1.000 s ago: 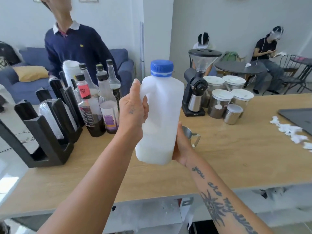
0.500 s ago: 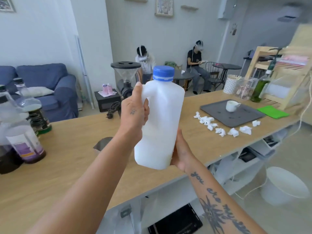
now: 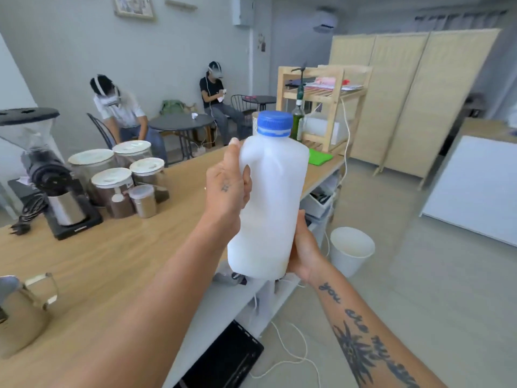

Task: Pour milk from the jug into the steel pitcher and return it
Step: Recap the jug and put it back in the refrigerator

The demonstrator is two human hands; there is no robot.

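Capped jug (image 3: pixel 268 197) swings away from the steel pitcher (image 3: pixel 22 312)
The jug is upright in mid-air at centre, blue cap (image 3: pixel 274 123) on. The left hand (image 3: pixel 226 191) is wrapped round its handle and the right hand (image 3: pixel 303 247) cups its base at 5 o'clock. The steel pitcher, just behind the jug a second ago, now stands at 8 o'clock on the counter (image 3: pixel 112 261). This is likely the return leg.

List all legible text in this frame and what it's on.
"you are my": tattoo on the right forearm; the next word is blurred.
Small white print on the grinder base: too blurred to read.
Labels on the jars: too small to read.
No label shows on the milk jug.
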